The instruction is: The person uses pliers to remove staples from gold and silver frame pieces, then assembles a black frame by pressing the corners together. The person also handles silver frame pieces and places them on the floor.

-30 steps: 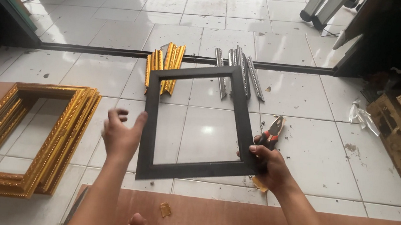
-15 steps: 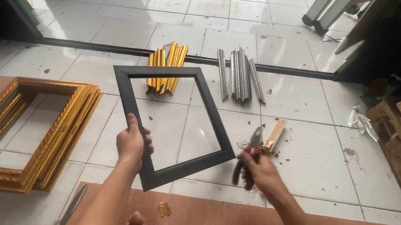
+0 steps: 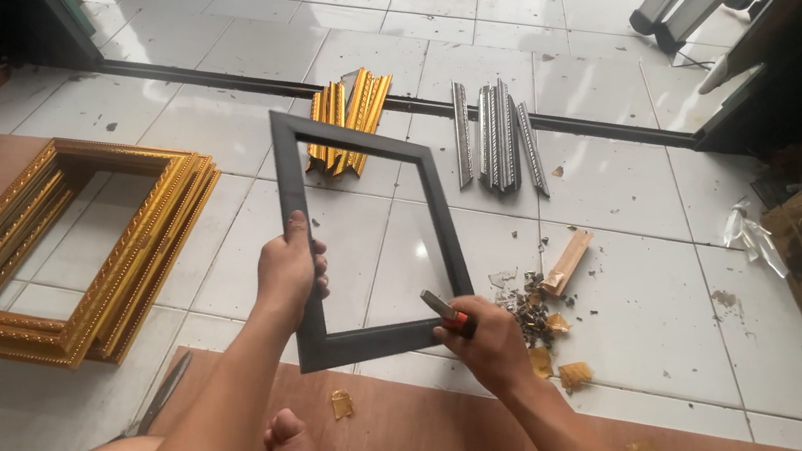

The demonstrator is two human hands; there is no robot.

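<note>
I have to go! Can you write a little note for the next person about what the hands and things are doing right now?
Left hand: grip on the left side of the black frame, held tilted above the tiles.
Right hand: holds pliers at the frame's lower right side.
Nearby: scraps and a wood block on the floor to the right, gold frames stacked to the left, gold strips and grey strips beyond.
Done: frame is joined at all four corners.
Left: cannot tell.
</note>
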